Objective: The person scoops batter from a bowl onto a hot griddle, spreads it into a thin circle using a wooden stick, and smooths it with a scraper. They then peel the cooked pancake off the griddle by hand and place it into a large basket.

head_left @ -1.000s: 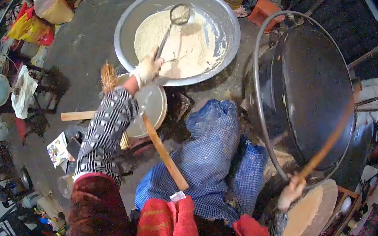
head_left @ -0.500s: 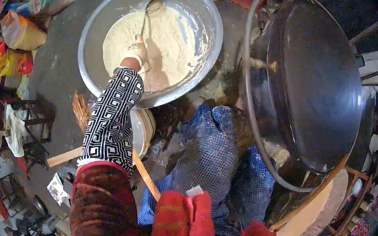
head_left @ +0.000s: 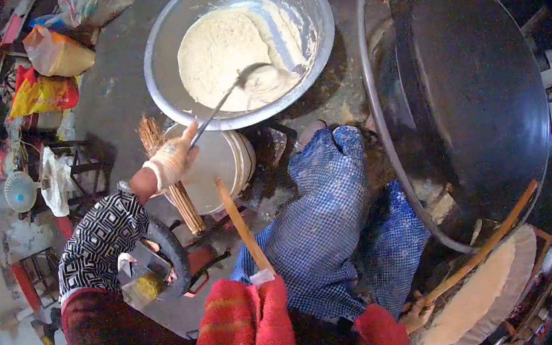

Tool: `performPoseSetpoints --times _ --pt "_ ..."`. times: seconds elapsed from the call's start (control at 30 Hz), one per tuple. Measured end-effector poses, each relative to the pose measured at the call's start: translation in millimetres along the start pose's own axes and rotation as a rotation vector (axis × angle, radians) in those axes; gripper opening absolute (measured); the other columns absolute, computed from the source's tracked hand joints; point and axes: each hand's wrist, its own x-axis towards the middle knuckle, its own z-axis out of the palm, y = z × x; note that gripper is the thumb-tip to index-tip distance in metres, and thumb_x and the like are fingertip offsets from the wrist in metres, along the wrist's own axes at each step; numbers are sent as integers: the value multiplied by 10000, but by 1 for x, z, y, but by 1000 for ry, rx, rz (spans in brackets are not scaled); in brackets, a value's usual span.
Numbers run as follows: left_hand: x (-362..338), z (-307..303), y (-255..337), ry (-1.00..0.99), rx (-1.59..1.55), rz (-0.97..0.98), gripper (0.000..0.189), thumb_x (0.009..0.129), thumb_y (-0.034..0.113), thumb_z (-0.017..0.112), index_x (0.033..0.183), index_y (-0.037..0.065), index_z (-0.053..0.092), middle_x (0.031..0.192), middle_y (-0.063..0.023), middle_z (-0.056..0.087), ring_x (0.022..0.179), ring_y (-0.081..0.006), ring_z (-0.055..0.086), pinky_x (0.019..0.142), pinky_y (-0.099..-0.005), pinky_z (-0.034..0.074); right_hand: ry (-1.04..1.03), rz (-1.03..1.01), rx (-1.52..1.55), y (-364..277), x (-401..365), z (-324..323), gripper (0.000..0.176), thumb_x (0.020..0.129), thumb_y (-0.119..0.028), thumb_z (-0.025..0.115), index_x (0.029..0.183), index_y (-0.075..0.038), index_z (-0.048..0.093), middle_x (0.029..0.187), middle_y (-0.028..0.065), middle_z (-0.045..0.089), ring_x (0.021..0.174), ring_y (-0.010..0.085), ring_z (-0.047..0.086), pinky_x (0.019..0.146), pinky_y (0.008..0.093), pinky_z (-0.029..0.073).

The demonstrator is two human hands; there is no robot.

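No text, number or brand can be read anywhere in view.

Yellow-and-red packet (head_left: 43, 96) on the floor, upper left: colour printing shows, but the lettering is too small and blurred to make out.

Plastic bag (head_left: 58, 54) with orange contents, just beside it: no readable label.

White tag (head_left: 259, 277) at the top edge of the red cloth (head_left: 243, 328): cannot tell whether it is printed.

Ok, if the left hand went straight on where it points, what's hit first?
Probably the basin's near rim, then the batter. The left hand points along its ladle; its height above the rim is unclear.
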Motion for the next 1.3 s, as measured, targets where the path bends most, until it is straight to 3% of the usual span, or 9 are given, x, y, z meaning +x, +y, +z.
performPoseSetpoints --times 0.13,0.3,0.53,0.63,0.9,1.0,1.1,1.2,1.3 --pt "-4 0 52 -228 -651 -461 352 901 155 496 1223 38 415 631 -30 479 415 -104 491 327 -259 410 -20 -75 34 22 4 -8 224 961 -258 501 1001 -38 511 862 73 623 572 87 454 521 226 380" --pt "63 -15 89 -112 -530 -201 476 887 162 516 1306 17 345 627 -93 524 397 -176 511 336 -321 417 -52 -118 -78 63 20 -24 203 939 -233 528 937 -30 530 866 87 622 615 119 476 567 245 403" --pt "289 52 66 470 -275 -457 506 942 220 353 1399 11 288 1166 -261 591 1037 -365 614 916 -455 469 54 -553 -297 71 35 -26 191 871 -227 604 958 -59 578 769 53 632 594 153 516 534 292 419" --pt "304 23 77 316 -339 -437 511 955 212 321 1405 -22 266 1300 -250 497 1205 -365 503 1046 -456 360 60 -466 -262 56 39 -27 161 874 -200 594 930 -52 561 773 57 610 627 160 512 568 298 420" --pt "150 30 46 26 273 66 589 848 32 445 1382 -70 219 1099 -297 584 1014 -428 581 900 -459 456 -11 -34 -70 60 15 -25 106 885 -104 555 833 -27 503 788 68 532 744 182 497 688 317 426" --pt "48 -13 55 -281 33 -103 701 819 60 526 1428 -1 184 906 -265 609 851 -404 614 728 -458 483 48 -106 -11 66 20 -21 119 905 -126 552 849 -31 506 774 60 539 731 148 483 664 285 412" --pt "0 31 -1 -57 -131 -33 592 858 109 508 1387 8 260 751 -150 595 664 -290 627 588 -396 509 -49 -132 -128 28 12 -13 153 918 -140 558 960 4 532 859 104 603 658 165 477 649 302 430" --pt "9 9 86 -183 -682 -433 483 889 149 497 1323 20 329 678 -77 554 494 -190 568 406 -314 467 -44 -169 -146 49 27 -18 201 923 -157 553 1027 14 531 902 119 624 662 194 511 685 327 458" --pt "46 19 100 -161 -793 -264 420 896 176 505 1268 21 386 654 -46 517 405 -123 494 309 -250 387 22 -353 -148 58 33 -21 214 916 -179 564 1023 6 553 903 120 634 714 197 556 718 327 468"
